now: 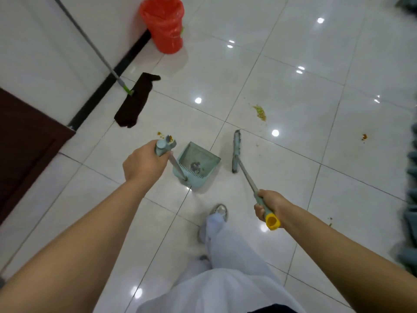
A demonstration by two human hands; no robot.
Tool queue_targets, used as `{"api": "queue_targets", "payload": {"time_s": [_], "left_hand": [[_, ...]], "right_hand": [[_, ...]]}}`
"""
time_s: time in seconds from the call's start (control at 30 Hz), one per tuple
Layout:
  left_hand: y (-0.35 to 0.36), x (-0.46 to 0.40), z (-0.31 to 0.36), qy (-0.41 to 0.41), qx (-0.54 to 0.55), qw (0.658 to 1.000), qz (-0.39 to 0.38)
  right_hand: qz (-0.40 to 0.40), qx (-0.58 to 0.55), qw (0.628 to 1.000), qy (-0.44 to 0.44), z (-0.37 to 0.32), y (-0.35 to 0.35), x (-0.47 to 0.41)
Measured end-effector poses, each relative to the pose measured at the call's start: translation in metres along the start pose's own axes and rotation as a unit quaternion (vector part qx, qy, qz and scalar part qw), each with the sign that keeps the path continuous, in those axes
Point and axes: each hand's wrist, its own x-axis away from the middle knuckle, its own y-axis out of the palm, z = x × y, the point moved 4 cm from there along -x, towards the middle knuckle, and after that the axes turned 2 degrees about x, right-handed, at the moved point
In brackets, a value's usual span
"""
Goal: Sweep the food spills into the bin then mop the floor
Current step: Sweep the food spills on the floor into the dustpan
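My left hand (144, 162) grips the top of the handle of a pale green dustpan (197, 164), which stands on the white tiles with a little dark dirt inside. My right hand (269, 205) grips the yellow-tipped handle of a broom; its green head (236, 153) rests on the floor just right of the dustpan. Food spills lie on the tiles: a green-yellow patch (260, 112) beyond the broom, an orange spot (364, 137) far right, crumbs (160, 133) by the dustpan handle. A bin with a red bag (165, 23) stands at the far wall.
A flat mop with a dark brown pad (135, 102) leans on the white wall at left, its grey pole running up left. A dark wooden panel (24, 141) stands at the left edge. Blue-green fabric (411, 199) lines the right edge. My legs and shoe (220, 212) are below.
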Motion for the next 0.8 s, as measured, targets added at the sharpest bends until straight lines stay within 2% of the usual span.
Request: {"api": "queue_targets", "payload": {"time_s": [0.2,0.4,0.6,0.8], "left_hand": [[-0.019,0.104,-0.091,-0.124,0.067,0.989,0.043],[-0.027,0.199,-0.145,-0.186,0.067,0.979,0.041],[-0.022,0.261,-0.171,-0.227,0.057,0.971,0.041],[-0.008,0.305,-0.174,-0.282,0.044,0.956,0.063]], "right_hand": [[-0.016,0.101,0.995,0.006,0.079,0.007,0.025],[-0.045,0.232,0.971,0.028,0.140,0.020,0.049],[-0.077,0.332,0.939,0.049,0.180,0.046,0.053],[-0.110,0.354,0.925,0.085,0.181,0.055,0.035]]}}
